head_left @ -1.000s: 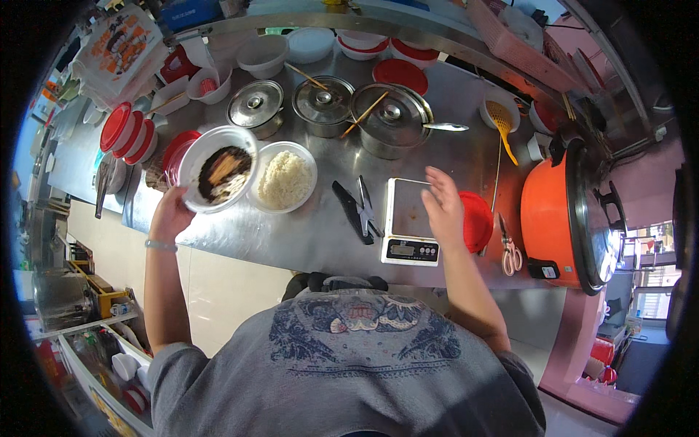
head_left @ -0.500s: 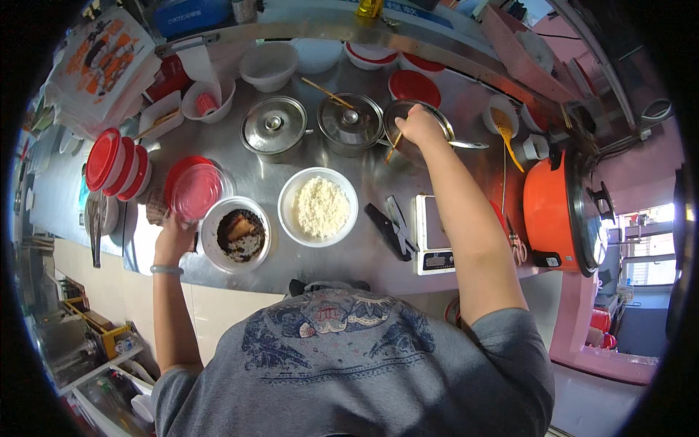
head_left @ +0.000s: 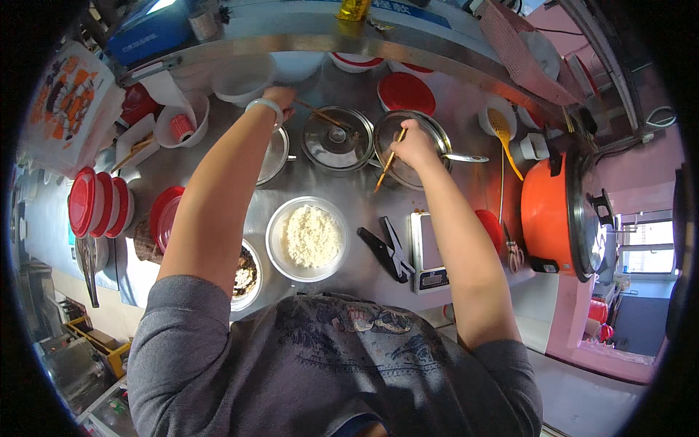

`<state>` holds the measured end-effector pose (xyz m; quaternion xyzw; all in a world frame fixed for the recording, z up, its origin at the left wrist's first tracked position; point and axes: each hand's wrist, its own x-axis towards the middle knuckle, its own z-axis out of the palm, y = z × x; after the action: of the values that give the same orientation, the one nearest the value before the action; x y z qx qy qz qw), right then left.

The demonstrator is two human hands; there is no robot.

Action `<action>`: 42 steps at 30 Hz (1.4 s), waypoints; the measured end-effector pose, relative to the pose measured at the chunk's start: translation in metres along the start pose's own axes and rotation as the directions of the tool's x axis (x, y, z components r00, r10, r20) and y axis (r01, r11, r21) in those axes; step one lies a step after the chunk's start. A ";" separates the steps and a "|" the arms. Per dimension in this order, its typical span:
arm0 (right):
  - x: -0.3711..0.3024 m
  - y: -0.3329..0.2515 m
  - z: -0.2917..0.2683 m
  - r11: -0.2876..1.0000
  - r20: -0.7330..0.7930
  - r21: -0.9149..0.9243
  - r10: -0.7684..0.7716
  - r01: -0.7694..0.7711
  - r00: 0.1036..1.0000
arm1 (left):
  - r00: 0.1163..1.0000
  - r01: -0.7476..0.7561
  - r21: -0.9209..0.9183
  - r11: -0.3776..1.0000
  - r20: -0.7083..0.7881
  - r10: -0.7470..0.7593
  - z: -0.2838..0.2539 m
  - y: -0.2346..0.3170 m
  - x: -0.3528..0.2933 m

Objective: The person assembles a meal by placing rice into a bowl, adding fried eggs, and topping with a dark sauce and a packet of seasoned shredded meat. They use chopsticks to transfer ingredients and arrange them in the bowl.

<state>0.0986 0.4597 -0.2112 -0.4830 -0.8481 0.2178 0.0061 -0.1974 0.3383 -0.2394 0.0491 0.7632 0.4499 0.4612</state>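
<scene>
My left hand (head_left: 279,102) reaches far forward, at the near end of a wooden stick (head_left: 319,113) that lies across the lidded middle pot (head_left: 337,154); its fingers are largely hidden. Below it, my forearm partly covers the left pot (head_left: 272,162). In my closed right hand (head_left: 416,146) is a second slim wooden stick (head_left: 386,170), slanting down over the right pot (head_left: 428,131). Nearer me stands a white bowl of white crumbly food (head_left: 312,237). Beside it, a bowl with dark and white contents (head_left: 245,274) is half hidden by my left arm.
Black-handled scissors (head_left: 386,247) and a kitchen scale (head_left: 431,255) lie right of the white food. A large orange cooker (head_left: 551,211) stands far right, near a yellow skimmer (head_left: 504,135). Red-lidded bowls (head_left: 102,204) stack at left. A metal shelf edge (head_left: 313,54) crosses the back.
My left hand has left the clear lid near the dark-filled bowl and swung forward to the pots. My right hand keeps its stick over the right pot. The view has shifted somewhat.
</scene>
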 end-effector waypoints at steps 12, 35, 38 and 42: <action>-0.036 -0.002 -0.069 0.446 0.099 0.895 -0.191 -0.003 0.977 | 0.963 -0.236 -0.168 0.957 0.092 0.254 -0.053 0.026 -0.056; -0.173 -0.066 0.032 0.450 -0.176 0.704 -0.639 0.549 0.749 | 0.529 -0.679 0.531 0.507 -0.126 0.839 -0.012 -0.147 -0.284; -0.176 -0.054 0.017 0.443 -0.241 0.585 -0.706 0.680 0.666 | 0.913 -0.224 0.615 0.756 -0.138 0.383 -0.029 -0.190 -0.291; -0.182 -0.054 0.019 0.515 -0.148 0.530 -0.727 0.674 0.671 | 0.997 -0.058 0.054 0.997 0.059 0.055 0.008 -0.257 -0.290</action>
<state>0.1480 0.2793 -0.1720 -0.0662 -0.8702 0.4494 0.1907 0.0614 0.0494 -0.2377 0.0964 0.7603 0.4394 0.4686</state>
